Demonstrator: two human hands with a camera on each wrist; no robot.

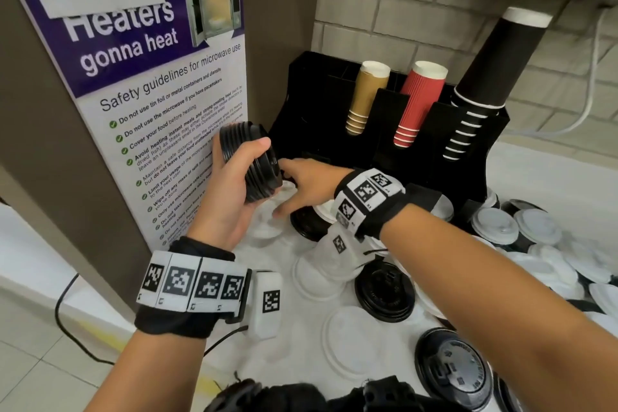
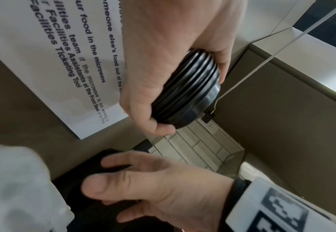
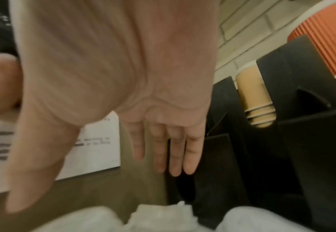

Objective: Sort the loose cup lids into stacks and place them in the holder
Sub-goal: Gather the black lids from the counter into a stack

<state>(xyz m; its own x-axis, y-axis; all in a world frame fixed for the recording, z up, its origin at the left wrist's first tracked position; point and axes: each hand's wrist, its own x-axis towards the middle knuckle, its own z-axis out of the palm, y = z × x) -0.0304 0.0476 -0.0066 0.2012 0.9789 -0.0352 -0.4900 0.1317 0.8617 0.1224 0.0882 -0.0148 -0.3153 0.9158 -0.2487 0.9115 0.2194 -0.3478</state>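
My left hand (image 1: 230, 191) grips a stack of several black lids (image 1: 264, 174), held on edge in front of the poster; the left wrist view shows the same stack (image 2: 187, 91) between thumb and fingers. My right hand (image 1: 301, 184) reaches left with straight fingers (image 3: 175, 157), low beside the black holder (image 1: 334, 104) and just above some white lids (image 1: 267, 227). It holds nothing. Loose white lids (image 1: 501, 227) and black lids (image 1: 384, 291) lie scattered over the white counter.
The holder carries tan cups (image 1: 366, 94), red cups (image 1: 418, 100) and a tall stack of black cups (image 1: 491, 77). A microwave safety poster (image 1: 150, 77) on a brown panel closes off the left. A brick wall (image 1: 401, 10) stands behind, and cables hang at the back.
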